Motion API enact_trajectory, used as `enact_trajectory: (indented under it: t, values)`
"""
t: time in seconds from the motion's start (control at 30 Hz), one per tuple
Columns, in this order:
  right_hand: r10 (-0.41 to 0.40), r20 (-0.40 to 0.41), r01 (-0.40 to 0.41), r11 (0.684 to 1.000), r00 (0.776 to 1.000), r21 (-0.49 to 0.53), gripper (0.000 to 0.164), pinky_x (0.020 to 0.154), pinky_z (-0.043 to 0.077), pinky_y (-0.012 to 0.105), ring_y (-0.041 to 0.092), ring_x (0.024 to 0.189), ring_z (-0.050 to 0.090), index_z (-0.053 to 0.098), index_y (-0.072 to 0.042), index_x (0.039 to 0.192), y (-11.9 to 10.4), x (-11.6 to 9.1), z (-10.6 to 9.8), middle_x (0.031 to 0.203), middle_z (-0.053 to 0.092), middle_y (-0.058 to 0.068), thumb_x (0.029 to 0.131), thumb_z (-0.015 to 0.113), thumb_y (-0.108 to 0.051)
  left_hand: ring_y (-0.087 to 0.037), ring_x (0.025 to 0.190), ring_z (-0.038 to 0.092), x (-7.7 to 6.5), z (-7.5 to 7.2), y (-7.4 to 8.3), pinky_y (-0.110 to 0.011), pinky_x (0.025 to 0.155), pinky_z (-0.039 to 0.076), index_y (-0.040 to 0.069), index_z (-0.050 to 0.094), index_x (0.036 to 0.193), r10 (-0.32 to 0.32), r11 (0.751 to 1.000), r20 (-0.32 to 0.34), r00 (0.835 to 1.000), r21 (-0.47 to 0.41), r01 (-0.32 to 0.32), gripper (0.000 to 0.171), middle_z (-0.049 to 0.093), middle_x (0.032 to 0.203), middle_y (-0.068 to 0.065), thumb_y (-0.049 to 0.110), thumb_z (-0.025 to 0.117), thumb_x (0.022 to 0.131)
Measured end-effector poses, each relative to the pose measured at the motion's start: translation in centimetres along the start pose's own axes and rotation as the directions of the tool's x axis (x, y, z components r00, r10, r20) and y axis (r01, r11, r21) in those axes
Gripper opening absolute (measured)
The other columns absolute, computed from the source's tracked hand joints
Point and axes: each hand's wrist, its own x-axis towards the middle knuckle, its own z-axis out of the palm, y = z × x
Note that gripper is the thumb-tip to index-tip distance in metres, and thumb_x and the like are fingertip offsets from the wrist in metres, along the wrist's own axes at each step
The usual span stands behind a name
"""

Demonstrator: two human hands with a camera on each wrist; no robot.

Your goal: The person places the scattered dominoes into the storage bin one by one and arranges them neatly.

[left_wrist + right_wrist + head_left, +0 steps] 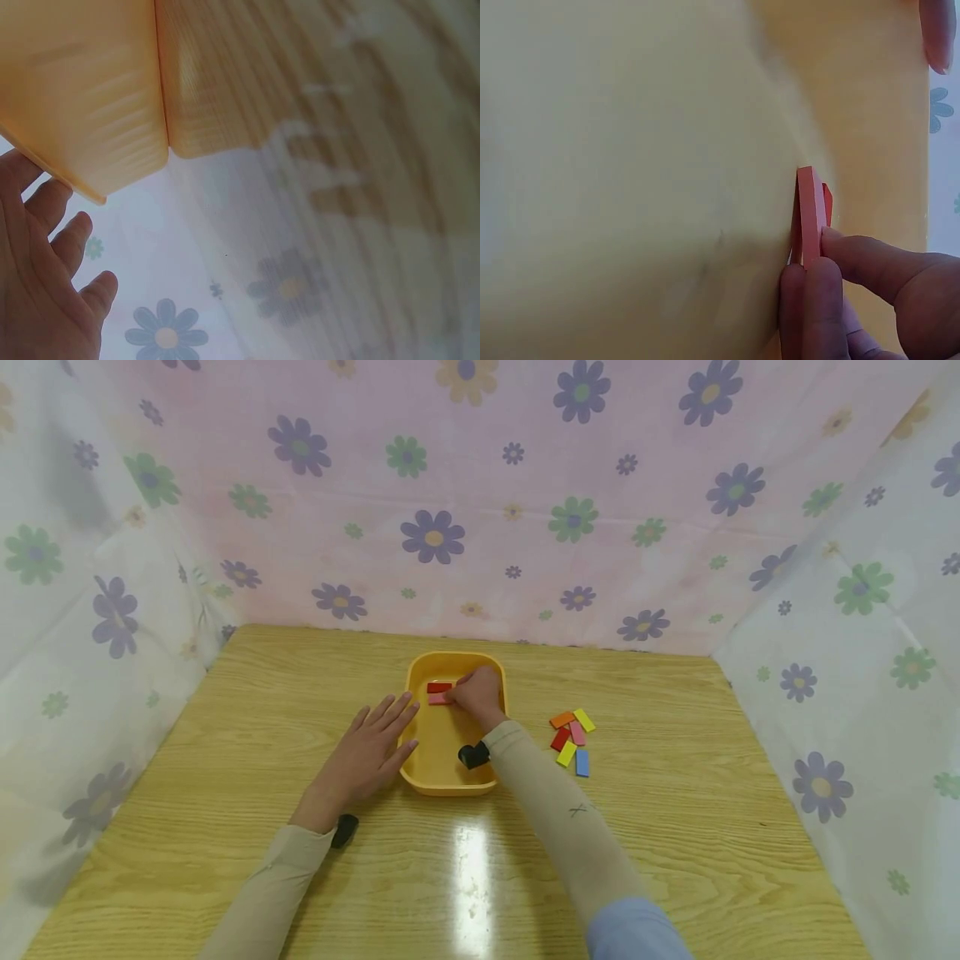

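Inside a yellow-orange plastic tub [442, 752], my right hand [478, 692] reaches down near the far end. Its thumb and fingers pinch a flat pink block [811, 214], seen close up in the right wrist view. A red block [438, 687] lies just beyond the pink one, against the far part of the tub floor. My left hand [369, 750] has its fingers spread, with the fingertips at the tub's left rim. From below, the left wrist view shows those fingers [71, 244] beside the tub's outer wall [112, 97].
On the wooden table [675, 827], right of the tub, lies a loose group of small flat blocks: an orange block [562, 719], yellow blocks [567, 754], a red one, a pink one and a blue block [582, 763]. Flower-patterned cloth [510, 543] hangs behind and at both sides.
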Motion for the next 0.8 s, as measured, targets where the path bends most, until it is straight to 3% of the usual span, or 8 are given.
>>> enact_trajectory:
  t: [0.13,0.37,0.53,0.8]
  values:
    - [0.017,0.005,-0.017,0.999,1.0,0.032,0.022,0.056,0.047,0.021,0.021,0.066,0.061,0.074,0.006,0.087,-0.1,-0.04,-0.02,0.079,0.069,0.013,0.076,0.087,-0.009,-0.031,0.158,0.014,-0.04,-0.01,0.03,-0.06,0.125,0.01,0.013,0.026,0.163,-0.001,1.0,-0.001,1.0,-0.002,0.001,0.064,0.019,0.17,-0.004,0.043,0.043,0.109]
    - [0.027,-0.005,-0.027,0.997,1.0,0.069,0.024,0.057,0.056,0.025,0.022,0.057,0.067,0.074,0.007,0.087,-0.02,0.15,0.0,0.07,0.068,0.012,0.075,0.089,-0.008,-0.031,0.158,0.014,-0.06,-0.12,0.1,-0.06,0.125,0.01,0.014,0.026,0.163,-0.004,1.0,0.002,1.0,-0.007,0.004,0.064,0.019,0.17,-0.004,0.043,0.042,0.109]
    - [0.023,-0.007,-0.022,0.998,1.0,0.055,0.026,0.059,0.057,0.025,0.022,0.058,0.067,0.073,0.007,0.088,0.05,0.24,0.04,0.073,0.068,0.013,0.075,0.089,-0.009,-0.031,0.158,0.014,-0.08,-0.15,0.06,-0.06,0.125,0.01,0.014,0.025,0.163,-0.004,1.0,0.005,1.0,-0.01,0.005,0.063,0.019,0.17,-0.004,0.042,0.042,0.109]
    - [0.056,0.014,-0.057,0.992,0.998,0.113,0.027,0.058,0.059,0.025,0.023,0.058,0.072,0.071,0.008,0.092,0.3,0.49,0.35,0.077,0.074,0.019,0.077,0.088,-0.006,-0.032,0.157,0.016,-0.01,0.02,-0.06,-0.061,0.124,0.011,0.013,0.027,0.163,0.002,1.0,-0.009,1.0,-0.012,-0.002,0.063,0.021,0.17,-0.005,0.041,0.043,0.109]
